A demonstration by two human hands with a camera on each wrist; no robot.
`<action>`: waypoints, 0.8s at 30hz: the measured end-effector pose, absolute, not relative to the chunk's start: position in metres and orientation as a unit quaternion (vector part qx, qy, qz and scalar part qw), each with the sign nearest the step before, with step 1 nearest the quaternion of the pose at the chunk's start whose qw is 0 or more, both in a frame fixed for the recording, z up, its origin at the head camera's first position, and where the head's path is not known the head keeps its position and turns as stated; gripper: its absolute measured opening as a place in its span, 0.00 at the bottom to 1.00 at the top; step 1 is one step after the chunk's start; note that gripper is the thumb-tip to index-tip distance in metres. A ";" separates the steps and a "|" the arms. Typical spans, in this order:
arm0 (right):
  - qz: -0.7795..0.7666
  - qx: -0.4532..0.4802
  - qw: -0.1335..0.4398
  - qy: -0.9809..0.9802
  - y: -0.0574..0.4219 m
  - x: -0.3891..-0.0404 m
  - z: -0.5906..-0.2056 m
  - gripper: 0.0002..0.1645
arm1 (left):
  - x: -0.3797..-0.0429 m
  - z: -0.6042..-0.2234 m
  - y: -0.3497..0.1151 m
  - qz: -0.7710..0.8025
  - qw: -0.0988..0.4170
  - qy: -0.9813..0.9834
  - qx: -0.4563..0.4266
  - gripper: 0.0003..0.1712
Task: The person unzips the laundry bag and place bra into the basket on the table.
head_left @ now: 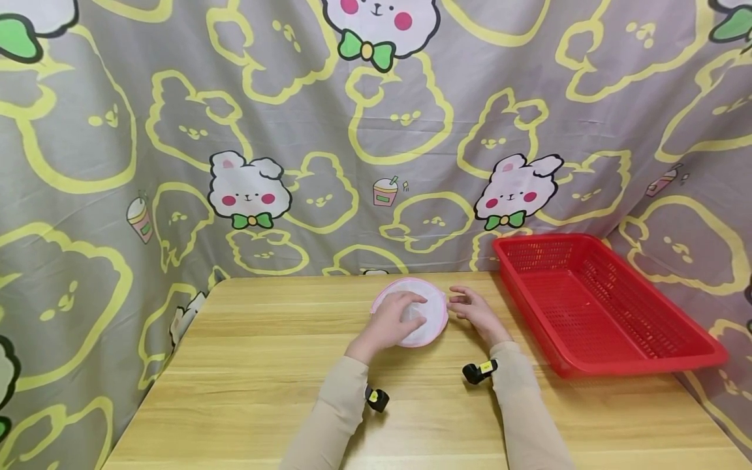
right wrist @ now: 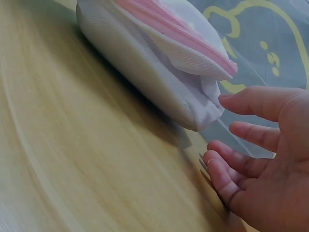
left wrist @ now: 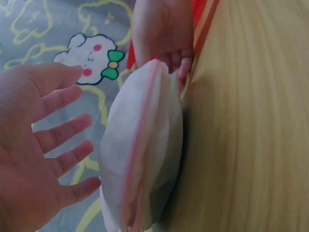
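A round white mesh laundry bag (head_left: 435, 312) with pink trim lies near the back of the table. Its pink zipper (right wrist: 181, 36) shows along the side in the right wrist view, where the bag (right wrist: 140, 67) looks puffed out with a soft fold at one end. Over the left part of the bag, my left hand (head_left: 395, 318) has its fingers spread apart, the little finger right at the fabric in the left wrist view. My right hand (head_left: 476, 313) is at the bag's right edge, fingers loosely bent, its thumb tip close to the fabric. Neither hand grips anything.
A red plastic basket (head_left: 558, 339) with perforated sides stands on the right of the wooden table (head_left: 264, 378), close to my right forearm. Behind the table hangs a grey patterned curtain (head_left: 317, 130), which also runs along both sides.
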State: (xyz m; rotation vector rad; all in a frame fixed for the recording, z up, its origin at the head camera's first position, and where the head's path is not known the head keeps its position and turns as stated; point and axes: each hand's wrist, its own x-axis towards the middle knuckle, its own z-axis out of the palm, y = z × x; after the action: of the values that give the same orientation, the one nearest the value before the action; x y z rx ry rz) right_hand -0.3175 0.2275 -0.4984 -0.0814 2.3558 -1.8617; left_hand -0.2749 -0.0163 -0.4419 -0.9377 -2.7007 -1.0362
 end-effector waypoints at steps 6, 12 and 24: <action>-0.598 -0.037 0.070 0.798 0.224 -0.317 -0.499 0.34 | -0.271 -0.446 -0.011 -0.268 0.033 -0.909 -0.316 0.30; -0.588 -0.030 0.071 0.805 0.220 -0.315 -0.497 0.33 | -0.268 -0.450 -0.009 -0.229 0.004 -0.921 -0.316 0.39; -0.564 -0.042 0.058 0.822 0.216 -0.314 -0.497 0.30 | -0.265 -0.456 -0.004 -0.157 0.020 -0.935 -0.316 0.48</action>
State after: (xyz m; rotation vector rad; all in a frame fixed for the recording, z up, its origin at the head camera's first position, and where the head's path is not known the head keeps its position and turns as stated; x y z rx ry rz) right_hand -0.3141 0.2165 -0.4973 -0.1259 2.4921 -1.7098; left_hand -0.2646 -0.0035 -0.4558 -0.9809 -2.9025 -0.4870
